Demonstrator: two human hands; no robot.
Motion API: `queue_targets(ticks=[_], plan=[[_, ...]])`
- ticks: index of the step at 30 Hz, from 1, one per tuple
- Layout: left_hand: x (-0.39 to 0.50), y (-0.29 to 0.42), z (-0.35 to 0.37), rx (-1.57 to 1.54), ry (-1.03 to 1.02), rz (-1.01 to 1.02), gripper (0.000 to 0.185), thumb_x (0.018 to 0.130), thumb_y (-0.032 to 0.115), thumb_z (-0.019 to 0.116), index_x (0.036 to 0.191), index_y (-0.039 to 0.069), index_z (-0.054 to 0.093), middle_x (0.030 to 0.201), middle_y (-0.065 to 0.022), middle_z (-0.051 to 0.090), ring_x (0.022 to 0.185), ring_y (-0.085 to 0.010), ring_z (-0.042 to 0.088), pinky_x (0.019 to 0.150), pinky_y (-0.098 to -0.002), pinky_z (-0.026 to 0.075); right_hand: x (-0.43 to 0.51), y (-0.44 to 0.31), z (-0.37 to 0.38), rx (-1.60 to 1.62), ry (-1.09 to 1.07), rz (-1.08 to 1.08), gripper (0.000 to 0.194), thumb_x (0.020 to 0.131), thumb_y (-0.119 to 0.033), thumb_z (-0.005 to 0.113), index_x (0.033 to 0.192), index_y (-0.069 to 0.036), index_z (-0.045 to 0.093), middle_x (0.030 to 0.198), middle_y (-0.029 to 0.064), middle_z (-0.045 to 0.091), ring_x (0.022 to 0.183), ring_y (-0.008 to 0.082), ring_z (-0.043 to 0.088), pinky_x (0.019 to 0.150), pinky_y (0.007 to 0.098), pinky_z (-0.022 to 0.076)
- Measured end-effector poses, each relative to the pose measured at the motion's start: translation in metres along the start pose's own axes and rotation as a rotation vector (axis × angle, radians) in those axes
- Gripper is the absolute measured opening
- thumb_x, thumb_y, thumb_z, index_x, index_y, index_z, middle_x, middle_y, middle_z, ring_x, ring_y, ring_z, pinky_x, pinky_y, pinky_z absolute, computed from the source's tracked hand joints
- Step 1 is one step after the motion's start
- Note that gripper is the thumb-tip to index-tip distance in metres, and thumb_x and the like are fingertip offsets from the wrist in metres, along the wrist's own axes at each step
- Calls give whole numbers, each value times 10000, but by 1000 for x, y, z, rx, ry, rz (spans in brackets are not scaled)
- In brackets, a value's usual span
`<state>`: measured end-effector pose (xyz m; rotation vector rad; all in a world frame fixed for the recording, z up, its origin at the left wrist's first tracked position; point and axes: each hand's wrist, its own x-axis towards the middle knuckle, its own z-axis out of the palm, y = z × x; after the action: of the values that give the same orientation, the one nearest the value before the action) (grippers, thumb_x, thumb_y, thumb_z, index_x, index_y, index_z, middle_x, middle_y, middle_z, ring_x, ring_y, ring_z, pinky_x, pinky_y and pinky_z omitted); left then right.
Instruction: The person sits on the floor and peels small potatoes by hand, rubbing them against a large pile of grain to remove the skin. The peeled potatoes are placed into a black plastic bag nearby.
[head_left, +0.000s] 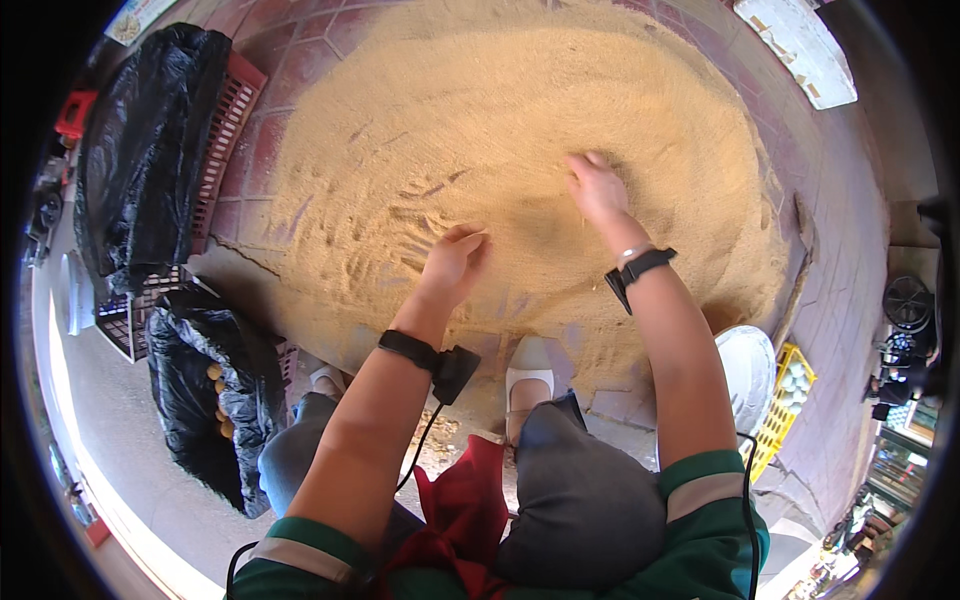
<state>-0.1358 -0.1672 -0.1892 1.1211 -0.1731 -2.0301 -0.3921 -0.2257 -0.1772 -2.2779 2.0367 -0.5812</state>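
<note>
A broad spread of fine yellow granular material (480, 97) covers the paved floor before me; sawdust or small grain, I cannot tell which. My left hand (459, 259) is just over its near middle, fingers curled and partly hidden from view. Beside it, finger-wide furrows bare bits of reddish tile. Farther out and to the right, my right hand (598, 184) is bent down close to the material, its fingers blurred. Whether either hand holds any of it does not show. Black straps circle both wrists, and the left one carries a small black device (456, 373) with a cable.
Left stand a red plastic crate (225, 142) under black plastic sheeting (142, 150) and a black bag (184, 442) containing round brown items (217, 386). At right are a round white container (742, 367), a yellow crate (774, 439) of pale egg-like items, and a white box (802, 45).
</note>
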Motion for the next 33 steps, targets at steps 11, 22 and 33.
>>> queue_targets(ticks=[11, 22, 33], plan=[[-121, 63, -63, 113, 126, 5, 144, 916, 33, 514, 1055, 21, 550, 897, -77, 598, 780, -153, 596, 662, -244, 521, -72, -47, 42, 158, -155, 49, 135, 936, -114, 464, 866, -67, 569, 709, 119, 616, 564, 113, 575, 428, 222, 445], [-165, 89, -54, -91, 116, 59, 85, 906, 76, 555, 974, 83, 605, 867, -32, 614, 754, -133, 587, 644, -250, 499, -205, 2, 9, 999, -283, 796, 92, 837, -93, 572, 910, -53, 611, 733, 55, 623, 547, 114, 575, 465, 273, 454], [-134, 44, -11, 32, 97, -84, 90, 914, 102, 541, 988, 66, 580, 840, -27, 589, 751, -126, 569, 632, -242, 484, -180, -43, 54, 384, -290, 349, 69, 774, -139, 609, 787, -75, 587, 747, 122, 632, 671, 312, 618, 590, 384, 486]])
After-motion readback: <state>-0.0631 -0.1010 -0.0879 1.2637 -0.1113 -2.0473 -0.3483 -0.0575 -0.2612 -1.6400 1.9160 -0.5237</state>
